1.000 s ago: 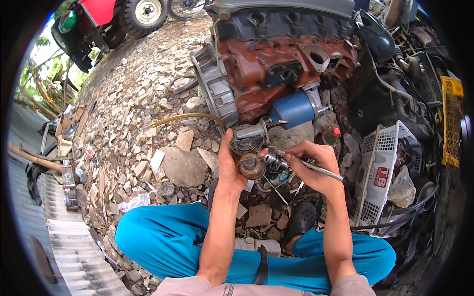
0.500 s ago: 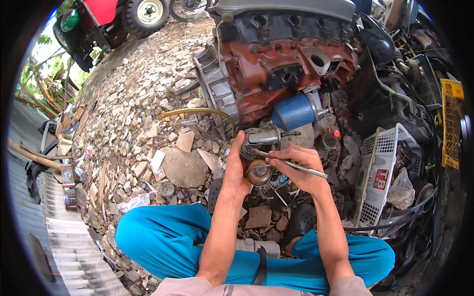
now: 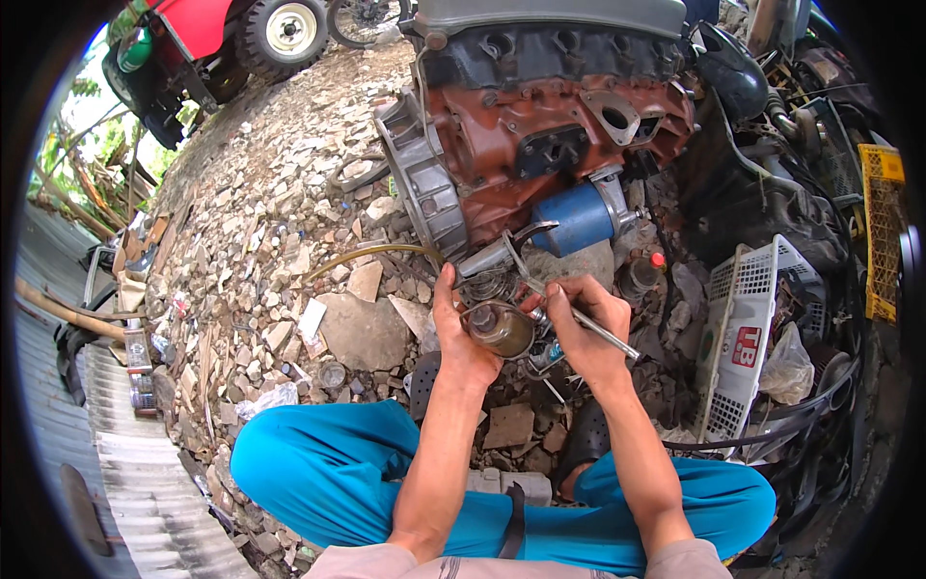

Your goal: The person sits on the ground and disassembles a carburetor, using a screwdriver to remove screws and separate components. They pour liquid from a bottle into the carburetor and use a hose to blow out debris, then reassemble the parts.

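Observation:
My left hand [image 3: 461, 340] is closed around a grey metal part with a rounded amber-brown bowl [image 3: 503, 333], which looks like a fuel pump with a sediment bowl. A metal arm [image 3: 490, 259] sticks out from its far side. From the part a yellowish hose [image 3: 376, 250] curves away to the left. In my right hand [image 3: 591, 333] is a slim silver wrench [image 3: 608, 336], pinched between thumb and fingers. Its far end reaches the metal part; whether it sits on a fastener I cannot tell.
A red-brown engine block [image 3: 550, 125] with a blue filter [image 3: 574, 220] stands just beyond my hands. To the right are a white plastic basket [image 3: 719, 386], a red-capped bottle [image 3: 641, 275] and a yellow crate [image 3: 880, 232]. Broken stones [image 3: 280, 203] cover the ground.
The metal part has tilted and turned in my left hand, so its bowl shows more from the side. My right hand has shifted slightly with the wrench, and the hose has moved down.

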Motion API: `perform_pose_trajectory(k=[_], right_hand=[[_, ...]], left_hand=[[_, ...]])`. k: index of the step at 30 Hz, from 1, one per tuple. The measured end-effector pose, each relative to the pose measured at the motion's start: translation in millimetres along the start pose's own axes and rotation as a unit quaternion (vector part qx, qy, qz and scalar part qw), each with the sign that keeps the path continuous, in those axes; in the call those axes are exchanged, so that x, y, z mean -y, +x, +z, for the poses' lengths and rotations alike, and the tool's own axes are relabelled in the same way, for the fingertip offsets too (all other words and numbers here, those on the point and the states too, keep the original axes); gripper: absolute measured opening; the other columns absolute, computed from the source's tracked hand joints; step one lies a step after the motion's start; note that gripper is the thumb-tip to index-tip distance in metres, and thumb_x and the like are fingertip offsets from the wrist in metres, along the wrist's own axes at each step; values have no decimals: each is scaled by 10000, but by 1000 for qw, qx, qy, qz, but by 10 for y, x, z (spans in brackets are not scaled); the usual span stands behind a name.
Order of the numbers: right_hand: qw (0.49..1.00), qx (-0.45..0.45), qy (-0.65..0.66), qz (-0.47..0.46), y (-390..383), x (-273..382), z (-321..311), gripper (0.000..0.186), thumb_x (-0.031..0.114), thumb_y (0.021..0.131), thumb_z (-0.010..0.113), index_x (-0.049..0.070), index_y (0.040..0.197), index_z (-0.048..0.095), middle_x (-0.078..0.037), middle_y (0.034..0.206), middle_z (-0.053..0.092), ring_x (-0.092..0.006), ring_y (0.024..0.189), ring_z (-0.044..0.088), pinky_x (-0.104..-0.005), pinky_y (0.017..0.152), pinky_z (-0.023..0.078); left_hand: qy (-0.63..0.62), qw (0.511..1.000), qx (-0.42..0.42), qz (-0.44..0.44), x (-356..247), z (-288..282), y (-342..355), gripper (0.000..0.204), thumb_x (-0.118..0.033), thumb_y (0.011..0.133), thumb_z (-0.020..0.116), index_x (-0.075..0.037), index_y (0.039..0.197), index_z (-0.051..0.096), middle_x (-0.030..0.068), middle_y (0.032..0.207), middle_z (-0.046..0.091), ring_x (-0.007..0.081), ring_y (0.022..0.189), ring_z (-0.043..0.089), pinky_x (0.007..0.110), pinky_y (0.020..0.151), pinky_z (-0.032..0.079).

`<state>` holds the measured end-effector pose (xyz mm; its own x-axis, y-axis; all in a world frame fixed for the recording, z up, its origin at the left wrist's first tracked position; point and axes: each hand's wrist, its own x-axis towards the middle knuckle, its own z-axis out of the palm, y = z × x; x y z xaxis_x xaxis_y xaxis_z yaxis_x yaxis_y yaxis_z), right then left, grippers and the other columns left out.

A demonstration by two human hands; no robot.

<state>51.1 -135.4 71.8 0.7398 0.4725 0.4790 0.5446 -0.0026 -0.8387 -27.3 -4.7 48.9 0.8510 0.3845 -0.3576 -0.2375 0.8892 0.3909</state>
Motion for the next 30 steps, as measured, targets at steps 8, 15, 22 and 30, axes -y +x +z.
perform_pose_trajectory(k=[8, 15, 22, 30], right_hand=[[999, 4, 43, 0, -33, -119, 113, 85, 43, 907, 664, -37, 931, 651, -121, 734, 703, -143, 627, 689, -277, 570, 518], [993, -63, -48, 86, 5, -528, -191, 98, 73, 929, 645, -22, 905, 638, -115, 702, 686, -121, 610, 653, -274, 549, 495], [988, 66, 130, 57, -20, -59, -31, 120, 62, 952, 632, -48, 986, 666, -83, 821, 732, -109, 737, 684, -243, 651, 527], [970, 71, 214, 96, -65, -230, 104, 144, 63, 971, 601, -67, 994, 658, -83, 861, 728, -80, 758, 637, -246, 680, 520]], left_hand=[[11, 999, -29, 32, 26, -3, 6, 688, -627, 930, 458, -17, 1210, 609, 171, 1016, 694, 306, 881, 692, 432, 810, 568], [26, 992, -8, 120, -57, -58, 63, 604, -541, 983, 449, -13, 1253, 562, 131, 1080, 677, 269, 908, 687, 429, 818, 588], [79, 990, -25, 116, -145, -26, 20, 594, -549, 973, 458, -13, 1194, 592, 137, 1004, 697, 262, 877, 694, 400, 782, 588], [64, 994, -30, 80, 4, -16, 12, 668, -606, 942, 444, 5, 1138, 629, 163, 938, 715, 261, 810, 710, 388, 732, 588]])
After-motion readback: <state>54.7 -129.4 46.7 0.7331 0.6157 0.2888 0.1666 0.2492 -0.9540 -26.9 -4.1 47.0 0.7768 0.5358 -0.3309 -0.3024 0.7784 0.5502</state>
